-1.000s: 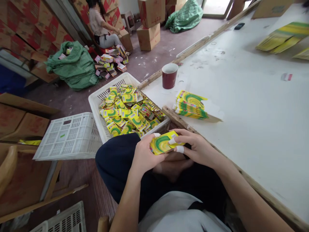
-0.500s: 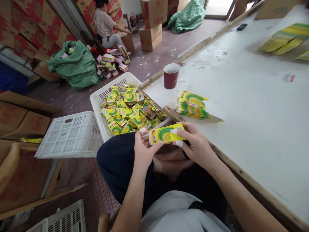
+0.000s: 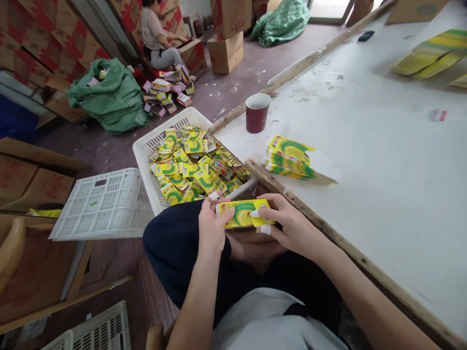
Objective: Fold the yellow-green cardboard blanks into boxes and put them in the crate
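A small yellow-and-green carton [image 3: 241,214] is held between my two hands above my crossed legs. My left hand [image 3: 213,223] grips its left end, thumb on the front face. At the right end, my right hand [image 3: 288,221] has its fingers closed about the carton, with white tape around some fingertips. Just beyond my hands, a white plastic crate [image 3: 146,170] is filled with several similar yellow cartons [image 3: 197,146]. On the white table, a stack of flat yellow-green cartons [image 3: 290,158] lies to the right of the crate.
A dark red cup [image 3: 257,114] stands on the white table [image 3: 365,170], which has a wooden edge. More flat cartons [image 3: 430,53] lie farther right. An upturned white crate [image 3: 98,204] is at left. A person [image 3: 158,39] sits by a green sack [image 3: 109,97] and scattered boxes.
The carton and both hands have moved slightly down and left, and the carton is turned more level. My left thumb has shifted onto its face. The person's hands in the background are now on a larger box.
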Demonstrator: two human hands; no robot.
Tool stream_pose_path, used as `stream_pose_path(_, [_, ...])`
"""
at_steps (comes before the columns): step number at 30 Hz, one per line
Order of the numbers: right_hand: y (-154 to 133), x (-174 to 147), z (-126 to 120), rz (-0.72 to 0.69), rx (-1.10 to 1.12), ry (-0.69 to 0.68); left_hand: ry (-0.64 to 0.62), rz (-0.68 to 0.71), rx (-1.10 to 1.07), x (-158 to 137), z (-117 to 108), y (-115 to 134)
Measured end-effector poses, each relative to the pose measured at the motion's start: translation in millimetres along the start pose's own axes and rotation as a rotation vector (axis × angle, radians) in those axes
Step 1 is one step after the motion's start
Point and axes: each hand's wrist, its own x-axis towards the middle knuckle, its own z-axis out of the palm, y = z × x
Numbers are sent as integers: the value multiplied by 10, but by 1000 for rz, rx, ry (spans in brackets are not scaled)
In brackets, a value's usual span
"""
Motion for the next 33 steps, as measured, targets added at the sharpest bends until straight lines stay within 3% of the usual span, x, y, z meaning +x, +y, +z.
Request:
stream_pose_path(7, [-18,-1,90,189,178,242,-72,-46,-62,-83,155,20])
stream_pose_path(14, [0,24,149,140,79,199,-82,-32,-25,-162,151,-74])
stream_pose_path(16, [59,53,15,121,67,119,-73,31,11,-81,127,-75])
stream_pose_path(18, [169,131,-214,145,27,98,21,174,82,91,104,-40])
stream_pose_path(19, [239,187,-349,195,-25,132,97,260,133,199,93,-12])
stream_pose_path(21, [387,308,-608,362,-236,324,244,383,229,414,75,46])
stream_pose_path(22, [453,364,-713,431,-360,317,296,396,269,497,70,66])
stream_pose_path(26, [603,480,-868,637,-631,115,326,358,381,545,65,25])
stream_pose_path(33, [540,498,-755,685,-702,94,163,180,316,283,64,-168])
